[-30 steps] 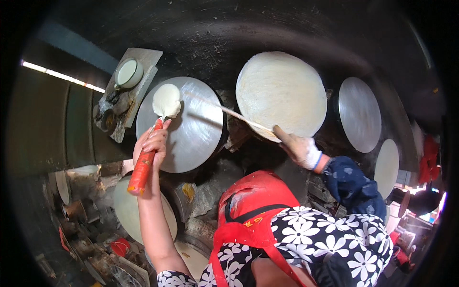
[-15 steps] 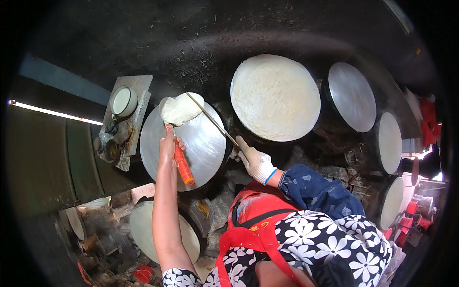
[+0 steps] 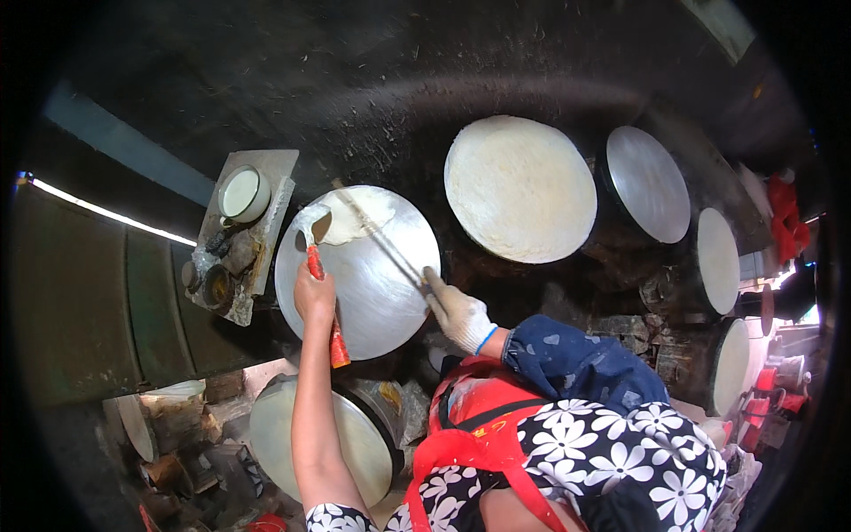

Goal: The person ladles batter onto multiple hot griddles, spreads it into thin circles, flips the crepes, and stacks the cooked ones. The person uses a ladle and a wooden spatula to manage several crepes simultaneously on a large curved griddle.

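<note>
My bare left hand (image 3: 315, 293) grips a ladle by its orange-red handle (image 3: 338, 344). The batter-coated ladle head (image 3: 310, 223) is over the far left part of a round metal griddle (image 3: 381, 306). Pale batter (image 3: 365, 211) lies in a patch on that griddle, beside the ladle head. In a white work glove, my right hand (image 3: 459, 317) holds a thin wooden stick (image 3: 390, 246), blurred by motion. It slants over the griddle and across the batter. Whether the stick touches the batter I cannot tell.
Right of the griddle, a large pale sheet of batter (image 3: 520, 191) covers another round plate. More round griddles (image 3: 649, 184) curve along the right. A pale round plate (image 3: 363, 443) sits below my left forearm. On a board (image 3: 277, 182) at left stands an enamel cup (image 3: 244, 193).
The ladle head has turned away from the batter, which looks flatter. My left hand has lowered slightly in the picture. The stick now blurs with motion. The whole view has shifted a little.
</note>
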{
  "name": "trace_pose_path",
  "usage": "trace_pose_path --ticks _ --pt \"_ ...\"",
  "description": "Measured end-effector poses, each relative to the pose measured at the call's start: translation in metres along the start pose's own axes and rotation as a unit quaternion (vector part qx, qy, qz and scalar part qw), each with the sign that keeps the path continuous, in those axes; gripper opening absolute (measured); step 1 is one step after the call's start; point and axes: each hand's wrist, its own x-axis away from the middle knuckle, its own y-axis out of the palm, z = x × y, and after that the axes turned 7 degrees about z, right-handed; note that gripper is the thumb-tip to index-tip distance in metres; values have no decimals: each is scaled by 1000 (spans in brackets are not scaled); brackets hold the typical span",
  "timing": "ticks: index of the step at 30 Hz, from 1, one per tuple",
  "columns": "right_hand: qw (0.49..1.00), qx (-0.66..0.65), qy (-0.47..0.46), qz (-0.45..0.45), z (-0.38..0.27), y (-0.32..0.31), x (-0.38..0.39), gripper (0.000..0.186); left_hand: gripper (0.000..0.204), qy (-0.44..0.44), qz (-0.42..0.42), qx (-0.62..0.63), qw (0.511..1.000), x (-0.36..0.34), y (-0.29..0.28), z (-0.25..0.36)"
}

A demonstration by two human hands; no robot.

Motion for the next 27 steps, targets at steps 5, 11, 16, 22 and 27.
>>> trace_pose_path --ticks 5,11,16,22,27 --pt "998 35 50 19 7 6 -4 61 34 -3 15 12 1000 15 1 5" --pt "997 68 -21 -10 -7 20 -11 60 34 -2 24 2 1000 17 1 3" --pt "992 114 30 -34 -4 5 -25 64 33 -45 20 30 998 33 -7 -9" --pt "991 86 9 -102 -31 42 -33 64 38 -87 16 62 994 70 -38 -20" --pt "979 105 -70 -162 -42 47 -36 64 41 -109 66 51 990 104 -47 -82"
